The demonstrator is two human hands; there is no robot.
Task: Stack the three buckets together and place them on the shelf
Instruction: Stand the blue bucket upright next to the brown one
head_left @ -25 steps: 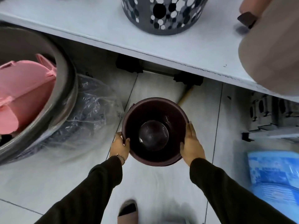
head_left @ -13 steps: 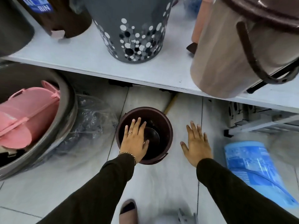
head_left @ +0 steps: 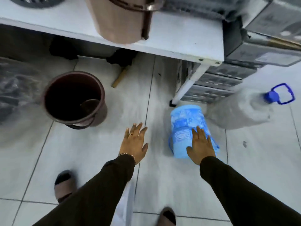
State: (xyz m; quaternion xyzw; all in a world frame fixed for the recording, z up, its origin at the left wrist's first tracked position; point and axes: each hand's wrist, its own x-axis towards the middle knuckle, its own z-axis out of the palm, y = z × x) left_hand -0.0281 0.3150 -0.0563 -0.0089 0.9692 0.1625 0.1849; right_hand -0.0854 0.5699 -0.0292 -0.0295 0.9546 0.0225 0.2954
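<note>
Blue bucket (head_left: 187, 128) lying on side on floor tiles, beside shelf leg. Right hand (head_left: 201, 146) spread flat over it, not gripping. Left hand (head_left: 135, 141) splayed, empty. Brown bucket (head_left: 73, 97) upright, well left. Looks light, rigid, slick plastic; grab rim.

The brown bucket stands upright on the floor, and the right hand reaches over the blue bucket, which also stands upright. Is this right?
Not fully. In the head view the blue bucket lies on its side on the floor, not upright. The brown bucket stands upright, and the right hand reaches over the blue one.
</note>
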